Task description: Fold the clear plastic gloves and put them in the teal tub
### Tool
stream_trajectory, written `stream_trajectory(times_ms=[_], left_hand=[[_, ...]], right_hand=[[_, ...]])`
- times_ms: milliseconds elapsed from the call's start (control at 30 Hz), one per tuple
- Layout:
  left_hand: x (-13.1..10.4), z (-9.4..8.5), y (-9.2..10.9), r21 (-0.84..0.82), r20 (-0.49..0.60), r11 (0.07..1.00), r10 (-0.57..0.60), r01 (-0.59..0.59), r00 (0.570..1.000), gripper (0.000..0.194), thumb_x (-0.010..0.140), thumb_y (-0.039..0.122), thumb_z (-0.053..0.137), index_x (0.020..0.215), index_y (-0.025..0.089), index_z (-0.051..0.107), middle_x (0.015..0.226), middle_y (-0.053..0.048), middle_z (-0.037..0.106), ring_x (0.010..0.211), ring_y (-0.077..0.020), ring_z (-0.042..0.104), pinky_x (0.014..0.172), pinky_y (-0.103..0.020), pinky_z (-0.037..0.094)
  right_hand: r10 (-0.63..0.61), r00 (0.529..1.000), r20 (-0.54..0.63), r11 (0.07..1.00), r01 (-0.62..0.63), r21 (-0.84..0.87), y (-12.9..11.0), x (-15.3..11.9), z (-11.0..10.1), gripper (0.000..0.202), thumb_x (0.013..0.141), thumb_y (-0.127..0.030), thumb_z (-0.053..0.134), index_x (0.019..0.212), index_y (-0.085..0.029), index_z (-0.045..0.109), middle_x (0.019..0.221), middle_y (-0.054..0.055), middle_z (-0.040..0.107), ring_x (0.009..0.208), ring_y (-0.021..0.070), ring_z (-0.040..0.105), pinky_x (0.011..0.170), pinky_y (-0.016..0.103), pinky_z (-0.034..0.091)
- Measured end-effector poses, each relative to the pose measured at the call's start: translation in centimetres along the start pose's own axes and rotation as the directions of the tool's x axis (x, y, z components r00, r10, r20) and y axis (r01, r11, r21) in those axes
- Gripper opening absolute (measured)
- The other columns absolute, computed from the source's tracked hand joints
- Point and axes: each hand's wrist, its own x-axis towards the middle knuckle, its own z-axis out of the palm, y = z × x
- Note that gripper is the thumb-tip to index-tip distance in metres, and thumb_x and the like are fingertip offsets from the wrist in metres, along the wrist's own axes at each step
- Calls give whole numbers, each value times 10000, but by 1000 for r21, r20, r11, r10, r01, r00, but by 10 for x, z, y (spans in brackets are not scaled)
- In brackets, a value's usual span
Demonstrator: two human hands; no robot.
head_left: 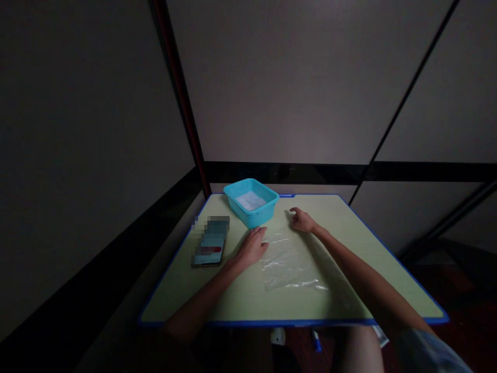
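A clear plastic bag (pixel 289 264) lies flat on the pale yellow-green table (pixel 240 305). At its upper left edge rests my left hand (pixel 253 246), fingers apart and holding nothing, just in front of a light blue basket (pixel 258 215). Inside the basket is something white and flat (pixel 250 200). Beyond the bag's upper right side, my right hand (pixel 302 219) is over the table with its index finger stretched out to the left. No object shows in that hand, and its other fingers look partly curled.
A phone (pixel 213 241) with a partly pixelated screen lies on the table's left side. Blue edging (pixel 248 324) runs round the tabletop. Walls stand behind and to the left. Below the front edge are my legs and a blue and white object (pixel 316 342) on the floor.
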Motion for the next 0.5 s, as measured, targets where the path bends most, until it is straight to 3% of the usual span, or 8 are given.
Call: stream_trajectory(times_ms=[100,200,333,500], left_hand=[[15,4,-2,-4,8,1000,-24,24,1000,393,683,91,493,1075,128,502,907,-56,606,888,-177,556,795,-283,430],[20,5,-6,2,15,1000,-28,28,999,275,658,80,512,913,159,574,780,-24,602,797,-169,571,734,-277,447],[8,-1,-2,31,-29,1000,5,-4,1000,183,692,114,499,849,166,577,903,-55,567,922,-200,514,813,-319,400],[-18,-12,5,58,7,993,101,-101,995,188,732,105,436,832,194,570,925,-39,560,945,-180,497,863,-311,362]], right_hand=[[-9,1000,25,1000,9,11,-7,6,-9,281,838,-300,480,1077,-153,499,1096,56,508,900,190,535,734,372,463],[-66,998,-6,997,66,27,-11,-7,-22,238,827,-265,493,1025,-139,535,1038,58,543,870,184,545,736,352,460],[-153,983,-102,987,157,41,-10,-45,-33,151,733,-99,469,781,-128,609,834,55,601,806,175,558,766,308,431],[-226,970,-91,974,228,12,-6,-94,-28,247,598,-57,449,750,-172,606,832,45,613,814,190,561,795,335,407]])
